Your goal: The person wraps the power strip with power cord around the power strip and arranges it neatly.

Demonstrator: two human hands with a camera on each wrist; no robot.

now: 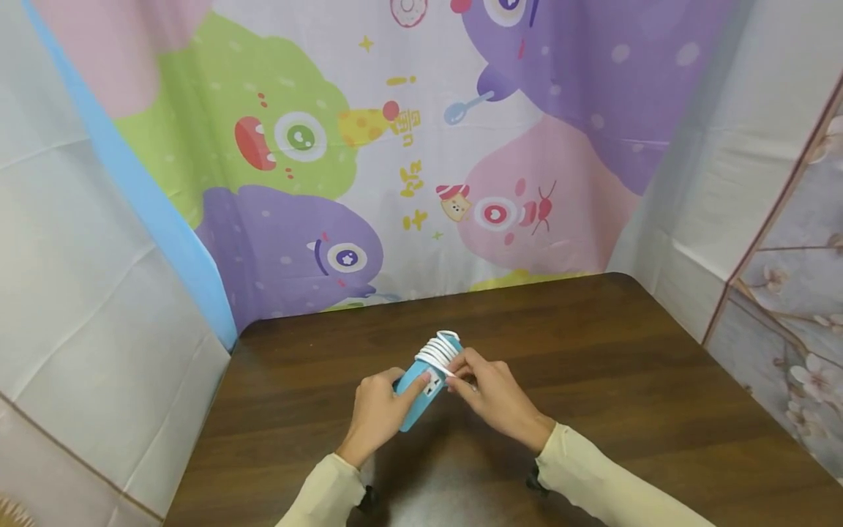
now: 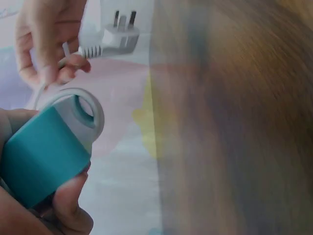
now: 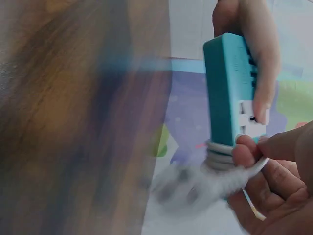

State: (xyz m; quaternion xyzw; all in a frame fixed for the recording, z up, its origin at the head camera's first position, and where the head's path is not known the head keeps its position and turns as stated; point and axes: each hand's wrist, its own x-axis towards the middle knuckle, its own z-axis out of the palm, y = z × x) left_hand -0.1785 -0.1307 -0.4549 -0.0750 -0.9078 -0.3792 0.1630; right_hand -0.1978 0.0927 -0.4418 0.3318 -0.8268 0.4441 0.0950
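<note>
A teal power strip with a white socket face is held up over the table, tilted. Its white cord is wound in several turns around the far end. My left hand grips the near part of the strip, thumb lying across the socket face. With my right hand I pinch the cord's loose end beside the coils. From those fingers the white three-pin plug sticks out in the left wrist view; in the right wrist view the plug is blurred. The plug is hidden in the head view.
A dark brown wooden table lies beneath both hands. Behind it hangs a curtain printed with cartoon monsters. Pale fabric panels close in the left and right sides, the right one bearing blossoms.
</note>
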